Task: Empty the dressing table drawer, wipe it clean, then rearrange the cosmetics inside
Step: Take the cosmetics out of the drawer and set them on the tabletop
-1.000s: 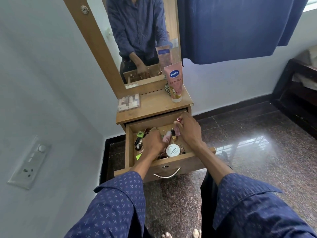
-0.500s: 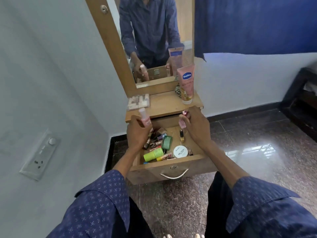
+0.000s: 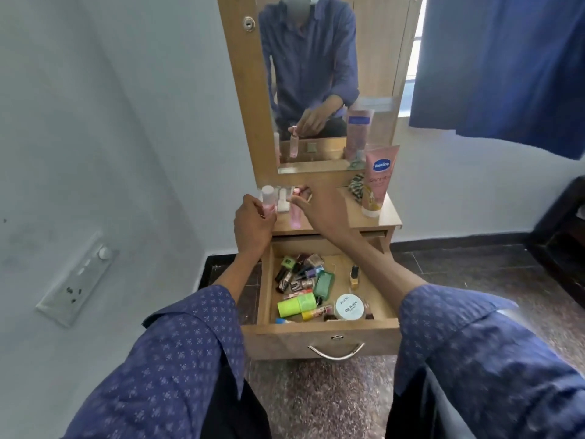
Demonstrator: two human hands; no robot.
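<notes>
A tall wood-framed mirror (image 3: pixel 316 90) stands at the back of the bench (image 3: pixel 335 217), reflecting the person's blue shirt and one hand. To the right hangs a dark blue curtain (image 3: pixel 506 68). Below the bench top the drawer (image 3: pixel 319 339) is pulled fully out, its curved metal handle (image 3: pixel 336 351) facing the camera.

Both patterned blue sleeves reach forward over the drawer to the bench top. The left hand (image 3: pixel 253 221) is clenched around a pink bottle with a pale cap (image 3: pixel 268 201), held upright at the bench's left front edge. The right hand (image 3: pixel 319 207) pinches the top of a slimmer pink bottle (image 3: pixel 295 213) (its base seems to be on or just above the bench, I cannot tell which). Just behind the two bottles lies a small clear case (image 3: pixel 282 202), mostly hidden.

A pink Vaseline tube (image 3: pixel 378 182) stands cap-down at the right rear of the bench.

The cosmetics are still in the drawer: a white round jar (image 3: pixel 349 307) near the front, a lime green tube (image 3: pixel 296 305) left of it, a green flat case (image 3: pixel 323 285) in the middle, a small yellow nail polish bottle (image 3: pixel 354 277) to the right, and a jumble of dark little items (image 3: pixel 297 272) at the back left.
</notes>
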